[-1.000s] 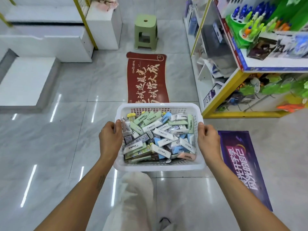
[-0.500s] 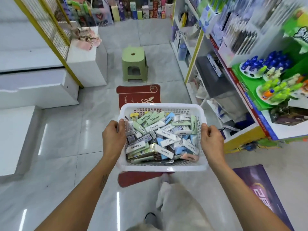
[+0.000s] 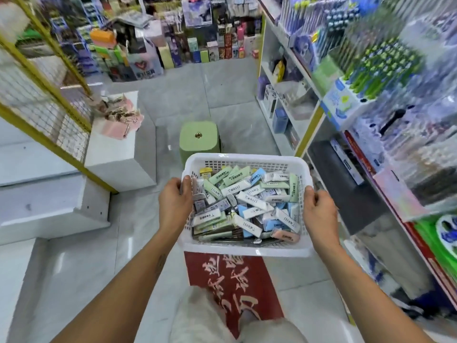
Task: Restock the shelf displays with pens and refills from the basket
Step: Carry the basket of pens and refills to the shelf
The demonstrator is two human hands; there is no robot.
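At the left side of the aisle stands a white plinth point(image 3: 118, 157), and nearer, the left hand point(image 3: 174, 204) curls over the left rim of the white basket point(image 3: 244, 247). Small green, blue and white boxes point(image 3: 247, 201) fill the basket, carried above a red floor mat point(image 3: 232, 288) before a green stool point(image 3: 199, 139). Opposite, the right hand point(image 3: 319, 216) grips the right rim beside the blurred pen shelves point(image 3: 306, 78).
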